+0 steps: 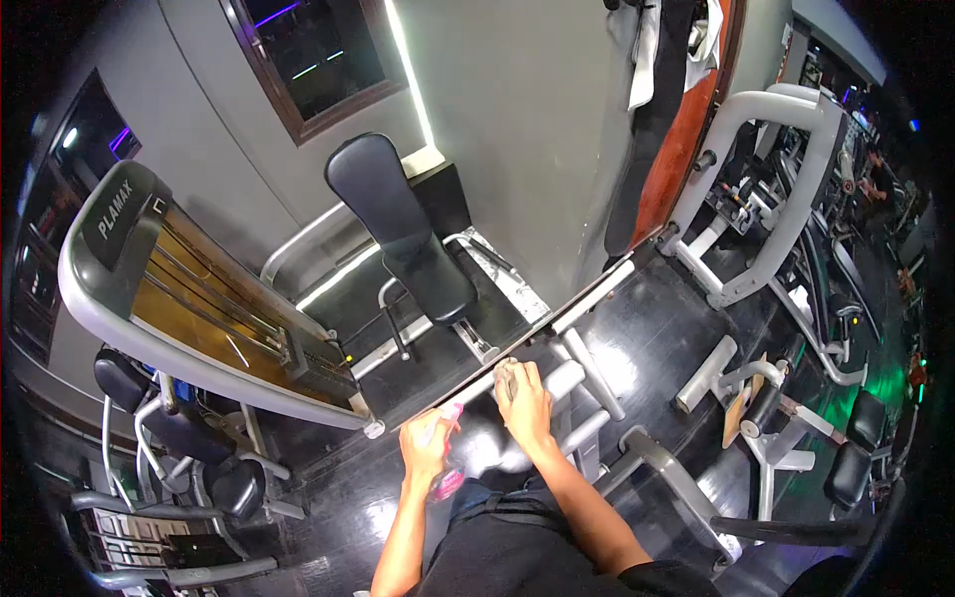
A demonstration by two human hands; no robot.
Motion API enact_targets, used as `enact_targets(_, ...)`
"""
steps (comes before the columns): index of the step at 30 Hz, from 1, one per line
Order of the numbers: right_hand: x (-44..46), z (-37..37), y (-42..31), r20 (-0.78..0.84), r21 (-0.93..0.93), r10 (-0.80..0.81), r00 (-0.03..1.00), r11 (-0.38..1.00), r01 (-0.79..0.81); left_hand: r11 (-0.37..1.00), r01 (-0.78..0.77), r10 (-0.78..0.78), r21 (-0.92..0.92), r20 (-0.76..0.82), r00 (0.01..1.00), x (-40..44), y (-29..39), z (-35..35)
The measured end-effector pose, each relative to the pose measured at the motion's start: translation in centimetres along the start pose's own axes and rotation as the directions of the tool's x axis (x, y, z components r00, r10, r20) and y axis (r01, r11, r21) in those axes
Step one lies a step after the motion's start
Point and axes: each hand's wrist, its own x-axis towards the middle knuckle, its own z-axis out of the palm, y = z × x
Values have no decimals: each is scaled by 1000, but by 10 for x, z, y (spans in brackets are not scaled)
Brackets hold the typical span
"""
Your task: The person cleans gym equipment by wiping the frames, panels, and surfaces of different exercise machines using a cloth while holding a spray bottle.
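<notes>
My left hand (pixel 424 450) is closed around a spray bottle with a pink head; pink liquid shows in the clear bottle (pixel 449 486) below my fingers. A greyish cloth (pixel 508 380) is bunched under the fingers of my right hand (pixel 528 410). That hand is at a pale silver frame bar (pixel 479 389), and the cloth appears to touch it. Both hands are in front of my body, with the bottle to the left of the cloth. Just beyond the bar stands a black padded seat (pixel 440 284) with a tall backrest (pixel 370 179).
A weight-stack machine marked PLAMAX (pixel 114 214) rises at the left. Silver gym frames (pixel 756 199) and a padded bench (pixel 856 448) stand at the right. Dark clothing (pixel 657 129) hangs by the wall. Another person (pixel 877 179) is far off at the right.
</notes>
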Motion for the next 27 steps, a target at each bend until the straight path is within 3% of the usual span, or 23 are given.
enact_targets(3, -14, 3, -13, 41, -77, -55, 998, 995, 58, 951, -2, 12, -309, 30, 999, -9, -13, -22)
enact_targets(8, -63, 36, -37, 154, -2, -188, 970, 982, 190, 902, 40, 6, -430, 105, 994, -15, -41, -65)
enact_targets(10, -79, 47, -44, 200, 43, -313, 929, 950, 310, 866, 41, 32, -499, 137, 990, -14, -53, -80)
enact_targets(12, -83, 57, -40, 168, 28, -344, 924, 938, 344, 865, 35, 46, -500, 149, 988, -12, -61, -92)
enact_targets(14, -75, 50, -33, 183, -191, -354, 917, 902, 387, 857, 4, 100, -516, 173, 980, -11, -70, -103)
enact_targets(17, -54, 39, -18, -3, -234, -304, 953, 926, 295, 860, 19, 102, -509, 207, 973, -16, -71, -119)
enact_targets(21, -47, 34, -27, -128, -162, -225, 966, 965, 204, 861, 27, 104, -509, 228, 968, -26, -84, -132)
enact_targets(23, -55, 46, -35, -276, -57, -132, 952, 991, 121, 876, 46, 87, -481, 250, 964, -34, -90, -138)
enact_targets(27, -95, 72, -65, -127, 71, 7, 992, 997, 2, 854, 92, 54, -512, 264, 963, -48, -103, -146)
